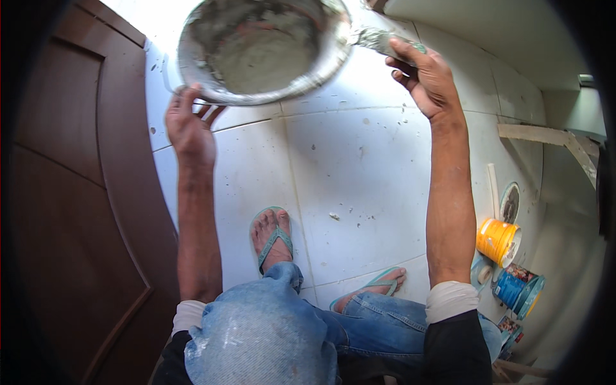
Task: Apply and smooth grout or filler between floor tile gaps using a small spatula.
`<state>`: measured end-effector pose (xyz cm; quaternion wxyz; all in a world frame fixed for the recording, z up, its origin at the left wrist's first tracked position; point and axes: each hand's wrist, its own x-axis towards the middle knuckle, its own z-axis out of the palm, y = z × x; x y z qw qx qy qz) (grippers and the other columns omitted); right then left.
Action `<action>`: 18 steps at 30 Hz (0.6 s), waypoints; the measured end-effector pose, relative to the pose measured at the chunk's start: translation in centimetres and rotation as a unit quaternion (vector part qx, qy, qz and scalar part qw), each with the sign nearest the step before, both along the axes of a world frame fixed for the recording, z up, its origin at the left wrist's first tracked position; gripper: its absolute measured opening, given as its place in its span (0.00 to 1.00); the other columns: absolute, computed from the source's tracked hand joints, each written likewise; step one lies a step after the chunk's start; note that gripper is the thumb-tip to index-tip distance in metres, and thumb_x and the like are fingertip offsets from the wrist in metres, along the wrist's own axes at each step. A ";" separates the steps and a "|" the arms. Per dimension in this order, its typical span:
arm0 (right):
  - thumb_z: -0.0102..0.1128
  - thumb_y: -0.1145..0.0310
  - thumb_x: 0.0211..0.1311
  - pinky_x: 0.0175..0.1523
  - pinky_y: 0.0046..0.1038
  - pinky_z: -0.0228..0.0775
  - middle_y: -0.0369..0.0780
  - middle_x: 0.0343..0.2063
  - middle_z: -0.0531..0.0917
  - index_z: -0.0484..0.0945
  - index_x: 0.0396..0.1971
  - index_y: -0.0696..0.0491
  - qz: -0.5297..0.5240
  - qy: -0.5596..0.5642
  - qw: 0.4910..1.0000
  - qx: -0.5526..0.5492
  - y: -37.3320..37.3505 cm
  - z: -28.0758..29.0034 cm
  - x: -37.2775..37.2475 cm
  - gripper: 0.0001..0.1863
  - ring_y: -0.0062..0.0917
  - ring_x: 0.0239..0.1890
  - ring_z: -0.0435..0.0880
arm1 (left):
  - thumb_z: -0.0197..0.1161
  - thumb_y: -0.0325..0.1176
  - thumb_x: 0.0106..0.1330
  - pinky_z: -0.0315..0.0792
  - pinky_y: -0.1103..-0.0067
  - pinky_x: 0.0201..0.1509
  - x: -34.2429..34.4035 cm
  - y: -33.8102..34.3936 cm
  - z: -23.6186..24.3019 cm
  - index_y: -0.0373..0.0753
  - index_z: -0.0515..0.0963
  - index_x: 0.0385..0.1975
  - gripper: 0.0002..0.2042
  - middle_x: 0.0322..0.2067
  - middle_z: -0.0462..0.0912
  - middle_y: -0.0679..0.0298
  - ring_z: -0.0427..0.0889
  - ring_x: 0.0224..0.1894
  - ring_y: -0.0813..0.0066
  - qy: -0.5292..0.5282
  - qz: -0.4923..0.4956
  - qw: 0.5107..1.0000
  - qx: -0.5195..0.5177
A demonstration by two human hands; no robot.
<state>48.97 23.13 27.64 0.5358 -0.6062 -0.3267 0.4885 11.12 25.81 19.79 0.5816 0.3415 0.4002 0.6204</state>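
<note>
A round basin (327,61) with a pale, smeared rim is at the top of the view, slightly blurred by motion. Wet grey mortar (269,61) covers its bottom and streaks its inner wall. My left hand (191,125) grips the near left part of the rim, thumb and fingers closed on it. To the right of the basin, my right hand (427,74) pinches a mortar-smeared, trowel-like tool (378,40). The far end of this tool meets the basin's right edge; its exact shape is hard to make out under the mortar.
A brown panelled wooden door (77,160) stands along the left. White floor tiles (359,167) carry mortar specks. At the right are an orange-yellow bucket (494,240), a blue bucket (513,285), a roll (482,273) and a wooden frame piece (532,133). My sandalled feet (273,237) are below.
</note>
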 end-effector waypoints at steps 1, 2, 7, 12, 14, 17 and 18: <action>0.79 0.60 0.65 0.43 0.25 0.78 0.34 0.37 0.90 0.85 0.48 0.55 -0.005 -0.003 1.000 -0.004 -0.6 -0.5 1.4 0.19 0.19 0.39 0.89 | 0.63 0.33 0.77 0.91 0.65 0.52 -0.8 1.0 -0.3 0.36 0.79 0.48 0.08 0.41 0.87 0.60 0.91 0.42 0.65 -0.007 0.012 1.000 0.007; 0.78 0.60 0.66 0.44 0.26 0.78 0.35 0.37 0.90 0.86 0.48 0.55 -0.028 -0.023 0.999 0.001 -1.4 -1.9 2.9 0.17 0.20 0.39 0.89 | 0.61 0.32 0.78 0.90 0.61 0.58 -1.6 2.1 -0.6 0.30 0.77 0.54 0.12 0.48 0.85 0.55 0.89 0.49 0.59 -0.014 0.034 0.999 -0.003; 0.70 0.60 0.72 0.44 0.33 0.81 0.40 0.34 0.91 0.93 0.42 0.50 0.000 -0.437 0.891 -0.123 -4.3 -11.6 6.5 0.11 0.27 0.39 0.91 | 0.60 0.29 0.76 0.87 0.50 0.66 -4.4 6.9 -2.6 0.19 0.67 0.65 0.24 0.59 0.79 0.44 0.84 0.60 0.45 -0.060 0.113 0.992 -0.019; 0.59 0.72 0.66 0.50 0.42 0.72 0.37 0.38 0.88 0.90 0.45 0.50 0.109 -0.805 0.573 0.111 -9.3 -21.8 4.4 0.13 0.31 0.41 0.85 | 0.61 0.33 0.78 0.88 0.53 0.63 -4.0 8.0 -5.5 0.23 0.69 0.64 0.23 0.58 0.80 0.48 0.85 0.59 0.45 -0.110 0.162 0.979 -0.050; 0.61 0.75 0.60 0.50 0.42 0.70 0.36 0.38 0.87 0.90 0.44 0.51 0.166 -0.781 0.590 0.116 -10.6 -21.1 0.0 0.14 0.30 0.40 0.85 | 0.58 0.36 0.80 0.86 0.53 0.65 -3.8 5.7 -4.5 0.23 0.69 0.64 0.23 0.58 0.80 0.49 0.84 0.60 0.44 -0.072 0.187 0.979 -0.040; 0.63 0.75 0.59 0.47 0.42 0.68 0.35 0.34 0.87 0.90 0.37 0.48 0.135 -0.765 0.622 0.095 -10.2 -17.8 0.7 0.10 0.30 0.39 0.85 | 0.43 0.48 0.87 0.72 0.53 0.75 -1.6 2.9 -6.3 0.28 0.73 0.62 0.26 0.59 0.80 0.50 0.83 0.63 0.45 -0.017 0.186 0.980 -0.066; 0.64 0.75 0.59 0.46 0.42 0.67 0.35 0.31 0.87 0.90 0.34 0.46 0.098 -0.753 0.645 0.080 -9.1 -17.1 1.3 0.09 0.30 0.38 0.85 | 0.46 0.48 0.86 0.72 0.53 0.74 -2.7 2.8 -9.1 0.30 0.74 0.62 0.24 0.58 0.81 0.50 0.82 0.63 0.46 0.108 0.185 0.975 -0.057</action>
